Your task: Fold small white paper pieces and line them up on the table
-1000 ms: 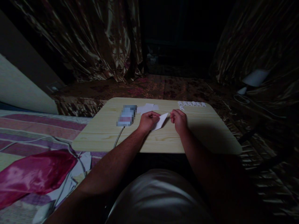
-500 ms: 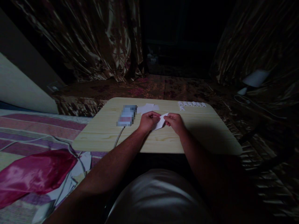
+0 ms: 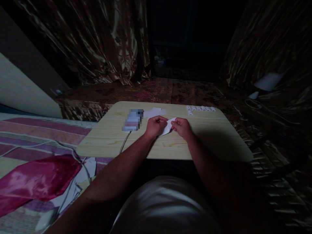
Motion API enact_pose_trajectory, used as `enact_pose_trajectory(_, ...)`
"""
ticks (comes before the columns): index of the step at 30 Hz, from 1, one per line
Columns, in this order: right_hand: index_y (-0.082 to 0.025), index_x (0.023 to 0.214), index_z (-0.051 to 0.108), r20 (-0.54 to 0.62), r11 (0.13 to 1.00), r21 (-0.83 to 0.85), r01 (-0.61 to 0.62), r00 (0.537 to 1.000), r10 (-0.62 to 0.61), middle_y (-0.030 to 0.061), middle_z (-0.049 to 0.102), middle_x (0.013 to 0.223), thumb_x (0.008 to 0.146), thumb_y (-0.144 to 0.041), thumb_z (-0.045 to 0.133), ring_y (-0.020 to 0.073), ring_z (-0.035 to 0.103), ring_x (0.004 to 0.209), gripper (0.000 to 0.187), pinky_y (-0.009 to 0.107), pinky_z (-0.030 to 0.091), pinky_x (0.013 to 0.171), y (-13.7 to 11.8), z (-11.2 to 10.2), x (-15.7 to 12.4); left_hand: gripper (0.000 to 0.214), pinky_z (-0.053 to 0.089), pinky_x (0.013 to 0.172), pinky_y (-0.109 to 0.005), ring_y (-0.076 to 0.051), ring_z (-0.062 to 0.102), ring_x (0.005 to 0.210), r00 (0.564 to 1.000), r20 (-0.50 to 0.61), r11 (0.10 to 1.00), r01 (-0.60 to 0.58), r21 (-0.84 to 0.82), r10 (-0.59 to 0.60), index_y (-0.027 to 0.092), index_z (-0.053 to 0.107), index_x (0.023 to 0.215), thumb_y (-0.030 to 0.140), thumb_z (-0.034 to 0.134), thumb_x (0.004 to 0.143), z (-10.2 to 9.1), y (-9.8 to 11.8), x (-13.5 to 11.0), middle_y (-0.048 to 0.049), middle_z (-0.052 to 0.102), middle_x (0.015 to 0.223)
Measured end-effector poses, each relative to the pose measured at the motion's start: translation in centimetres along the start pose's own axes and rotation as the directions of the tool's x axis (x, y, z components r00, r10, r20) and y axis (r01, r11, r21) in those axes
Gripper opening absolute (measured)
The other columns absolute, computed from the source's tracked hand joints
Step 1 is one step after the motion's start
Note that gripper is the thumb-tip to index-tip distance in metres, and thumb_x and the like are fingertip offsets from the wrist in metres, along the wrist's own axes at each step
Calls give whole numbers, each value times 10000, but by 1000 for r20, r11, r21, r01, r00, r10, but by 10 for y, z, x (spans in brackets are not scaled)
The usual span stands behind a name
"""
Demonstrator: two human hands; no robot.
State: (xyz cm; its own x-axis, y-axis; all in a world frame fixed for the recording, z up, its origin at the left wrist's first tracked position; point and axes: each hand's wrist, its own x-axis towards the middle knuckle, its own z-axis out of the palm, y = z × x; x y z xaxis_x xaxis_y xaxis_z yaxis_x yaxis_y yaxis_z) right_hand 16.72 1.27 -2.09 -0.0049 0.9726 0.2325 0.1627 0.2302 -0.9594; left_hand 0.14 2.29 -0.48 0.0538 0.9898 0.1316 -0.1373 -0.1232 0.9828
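A small white piece of folded-looking paper (image 3: 166,129) is held between the two bare hands, over the near middle of a pale wood-grain worktop (image 3: 170,149) with rounded corners. Its long axis is slanted from near left to far right. The left edge is pinched by the left hand (image 3: 155,126), whose thumb is laid on top; the far right corner is pinched by the right hand (image 3: 181,127). Each grip is closed down to the paper's thickness, and neither hand is nearer, since the paper is touched by both. Whether it is rested on the wood or lifted slightly cannot be told.

Beyond the left hand, flat white paper sheets (image 3: 155,112) are laid beside a pixelated, pale-blue rectangular device (image 3: 133,121), to which a pale cable (image 3: 125,143) is joined. At the far right, a row of small white folded paper pieces (image 3: 201,109) is set out. The dim room is bordered by shiny brown-gold patterned curtains (image 3: 122,42); at left, a glossy crimson cloth (image 3: 41,178) is spread on a striped bed (image 3: 44,125).
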Motion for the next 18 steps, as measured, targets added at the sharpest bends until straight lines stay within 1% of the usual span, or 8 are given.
enact_pose_trajectory(3, -197, 621, 571, -3, 1000, -10, -4, 1000, 4, 2, 622, 561, 761, -472, 649, 100, 469, 444, 318, 232, 354, 446, 1, 1, 0, 238, 425, 546, -241, -122, 570, 545, 1000, -8, 1000, 2, 6, -2, 140, 746, 756, 252, 779, 549, 0, 0, 0, -33, 685, 652)
enact_pose_trajectory(8, -188, 618, 584, 63, 998, -48, -26, 998, 29, 12, 624, 545, 753, -470, 673, 112, 513, 471, 325, 229, 380, 464, -3, 1, -1, 241, 430, 540, -239, -122, 569, 543, 1000, -8, 1000, 2, -29, -3, 142, 738, 754, 253, 788, 546, 0, 1, 0, -28, 686, 650)
enact_pose_trajectory(10, -187, 602, 572, 75, 998, -51, -21, 997, 25, 19, 632, 550, 756, -464, 671, 111, 516, 466, 331, 230, 384, 460, -2, 2, -2, 237, 427, 533, -239, -121, 567, 541, 1000, -11, 1000, -8, -19, 7, 139, 737, 751, 256, 788, 551, 1, 1, 0, -29, 684, 645)
enact_pose_trajectory(15, -197, 616, 551, 63, 998, -61, -4, 998, 8, 18, 653, 577, 759, -480, 663, 106, 504, 453, 336, 228, 372, 443, 5, 2, 0, 234, 438, 547, -244, -127, 577, 556, 999, -34, 1000, -17, 21, 18, 140, 741, 750, 262, 788, 556, 1, -1, 1, -34, 691, 657)
enact_pose_trajectory(18, -197, 623, 549, 72, 999, -41, -10, 997, 13, 15, 655, 583, 755, -470, 668, 107, 514, 465, 326, 226, 381, 455, 4, 3, 0, 240, 440, 555, -246, -131, 584, 563, 999, -35, 1000, -11, 17, 12, 143, 742, 756, 268, 790, 557, 0, -2, 1, -34, 692, 661)
